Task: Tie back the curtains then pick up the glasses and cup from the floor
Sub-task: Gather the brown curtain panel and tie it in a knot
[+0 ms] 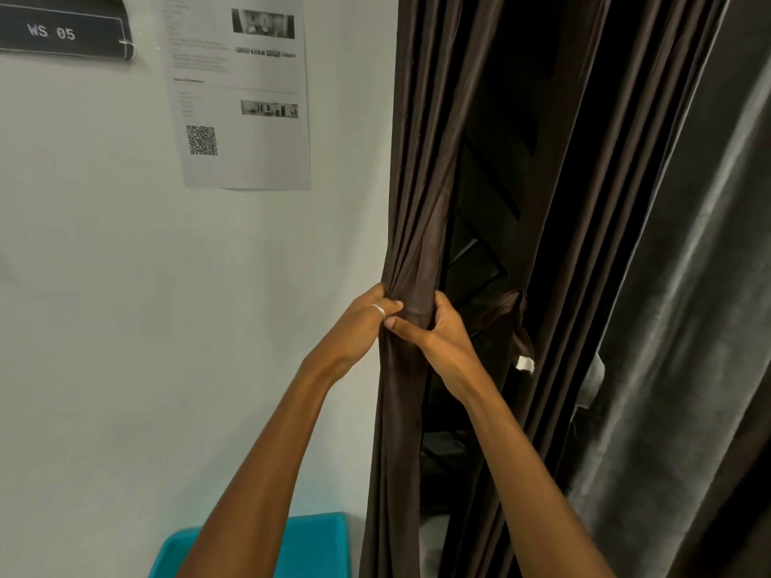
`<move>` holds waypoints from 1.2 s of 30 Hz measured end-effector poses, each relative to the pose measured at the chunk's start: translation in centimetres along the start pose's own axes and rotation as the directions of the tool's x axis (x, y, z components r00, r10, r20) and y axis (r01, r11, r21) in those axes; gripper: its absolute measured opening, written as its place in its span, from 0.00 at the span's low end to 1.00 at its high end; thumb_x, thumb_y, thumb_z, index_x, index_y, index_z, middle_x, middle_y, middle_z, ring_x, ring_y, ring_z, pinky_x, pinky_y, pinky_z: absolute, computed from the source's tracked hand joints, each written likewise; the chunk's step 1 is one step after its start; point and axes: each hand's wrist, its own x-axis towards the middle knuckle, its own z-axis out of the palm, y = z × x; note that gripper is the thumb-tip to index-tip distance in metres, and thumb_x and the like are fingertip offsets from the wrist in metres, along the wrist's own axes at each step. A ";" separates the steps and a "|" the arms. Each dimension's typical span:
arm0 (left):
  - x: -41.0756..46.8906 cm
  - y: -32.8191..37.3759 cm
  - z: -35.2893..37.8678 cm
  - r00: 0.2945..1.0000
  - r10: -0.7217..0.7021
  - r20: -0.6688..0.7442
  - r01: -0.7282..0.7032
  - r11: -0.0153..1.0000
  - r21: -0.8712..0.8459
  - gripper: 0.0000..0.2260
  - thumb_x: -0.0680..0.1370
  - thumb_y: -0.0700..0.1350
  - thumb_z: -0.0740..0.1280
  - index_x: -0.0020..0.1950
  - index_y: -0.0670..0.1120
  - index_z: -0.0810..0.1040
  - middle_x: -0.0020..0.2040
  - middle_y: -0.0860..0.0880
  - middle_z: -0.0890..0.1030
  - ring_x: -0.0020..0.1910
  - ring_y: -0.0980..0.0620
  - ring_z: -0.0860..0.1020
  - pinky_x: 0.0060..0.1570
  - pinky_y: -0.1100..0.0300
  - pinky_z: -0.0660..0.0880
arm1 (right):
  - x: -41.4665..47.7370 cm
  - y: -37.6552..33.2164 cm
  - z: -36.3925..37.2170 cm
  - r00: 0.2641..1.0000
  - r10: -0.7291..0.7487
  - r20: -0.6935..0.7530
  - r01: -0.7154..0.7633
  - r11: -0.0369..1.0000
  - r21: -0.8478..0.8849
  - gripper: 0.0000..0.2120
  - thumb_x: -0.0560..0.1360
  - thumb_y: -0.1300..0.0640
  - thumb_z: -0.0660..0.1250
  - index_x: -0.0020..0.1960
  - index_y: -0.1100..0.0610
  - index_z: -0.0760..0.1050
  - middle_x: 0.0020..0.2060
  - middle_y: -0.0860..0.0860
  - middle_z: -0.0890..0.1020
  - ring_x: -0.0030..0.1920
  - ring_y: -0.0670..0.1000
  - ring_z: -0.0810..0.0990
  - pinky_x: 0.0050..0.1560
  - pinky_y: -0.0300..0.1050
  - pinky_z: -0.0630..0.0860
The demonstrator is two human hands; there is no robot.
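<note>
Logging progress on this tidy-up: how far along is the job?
Done: nothing looks finished. In hand: the left hand and right hand each have a grip on the dark brown pleated curtain, bunched beside the white wall. A loose brown fabric strap with a white tag hangs beside it, not yet round the bunch. Left: tying it; the glasses and cup are not in view.

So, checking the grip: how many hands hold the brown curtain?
2. The left hand grips the gathered brown curtain from the wall side; the right hand grips it opposite.
</note>
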 end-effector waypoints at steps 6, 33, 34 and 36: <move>0.8 -0.5 -0.3 0.967 0.180 -0.181 -0.055 0.841 0.538 0.07 0.80 0.50 0.69 0.56 0.50 0.76 0.64 0.47 0.74 0.62 0.48 0.73 0.59 0.57 0.77 | 0.0 0.0 -0.1 0.999 -0.007 -0.043 0.011 0.996 0.094 0.26 0.73 0.55 0.77 0.70 0.52 0.74 0.59 0.48 0.84 0.58 0.48 0.84 0.61 0.50 0.82; 1.4 0.9 -0.8 0.993 0.109 -0.036 -0.076 0.861 0.504 0.13 0.83 0.45 0.65 0.65 0.43 0.72 0.59 0.43 0.78 0.56 0.42 0.79 0.55 0.53 0.79 | 2.3 -2.9 -4.6 0.994 -0.095 0.044 0.099 0.708 -0.699 0.26 0.70 0.34 0.73 0.58 0.51 0.83 0.52 0.51 0.81 0.56 0.49 0.79 0.54 0.50 0.82; 1.5 0.9 -0.7 0.992 0.114 -0.045 -0.073 0.847 0.526 0.12 0.82 0.44 0.65 0.64 0.42 0.72 0.58 0.43 0.77 0.54 0.42 0.79 0.52 0.54 0.79 | 2.4 -3.1 -4.6 0.995 -0.093 0.039 0.091 0.656 -0.749 0.27 0.70 0.33 0.72 0.58 0.52 0.82 0.54 0.52 0.78 0.58 0.50 0.75 0.55 0.50 0.80; 1.7 1.0 -0.6 0.990 0.124 -0.064 -0.068 0.832 0.551 0.12 0.82 0.44 0.66 0.64 0.41 0.72 0.58 0.44 0.76 0.52 0.44 0.79 0.47 0.60 0.77 | 2.4 -3.5 -4.6 0.997 -0.066 0.043 0.075 0.612 -0.787 0.25 0.72 0.35 0.72 0.58 0.53 0.81 0.54 0.53 0.75 0.57 0.51 0.74 0.53 0.51 0.78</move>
